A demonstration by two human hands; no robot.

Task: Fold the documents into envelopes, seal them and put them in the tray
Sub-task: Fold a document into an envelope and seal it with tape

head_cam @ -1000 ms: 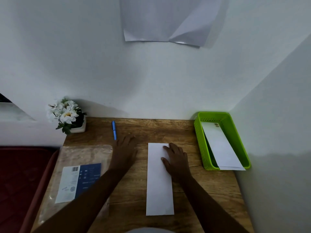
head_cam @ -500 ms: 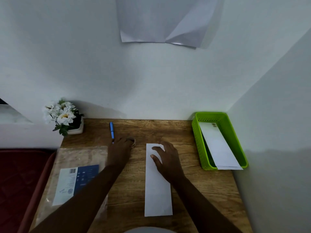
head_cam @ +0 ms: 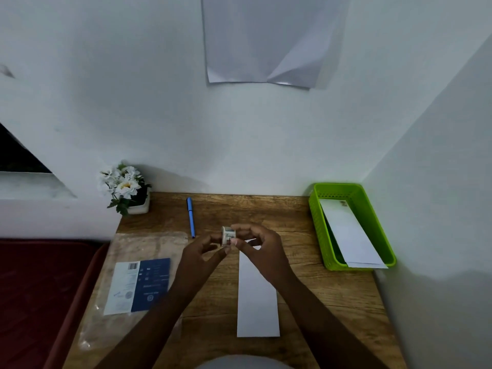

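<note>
Hands left [head_cam: 202,253] and right [head_cam: 262,247] both pinch tape roll [head_cam: 228,236] | pen [head_cam: 191,220] just left | tray [head_cam: 383,235] right

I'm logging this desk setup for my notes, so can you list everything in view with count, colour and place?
envelope on desk: 1, white, centre of desk
tray: 1, green, far right corner
envelopes in tray: at least 2, white
tape roll: 1, small, whitish, held above desk
pen: 1, blue, far centre-left
plastic packet: 1, clear, blue-and-white label, left
flower pot: 1, white flowers, far left corner
paper on wall: 1, white
desk: 1, wooden
left hand: pinches roll
right hand: pinches roll
</note>
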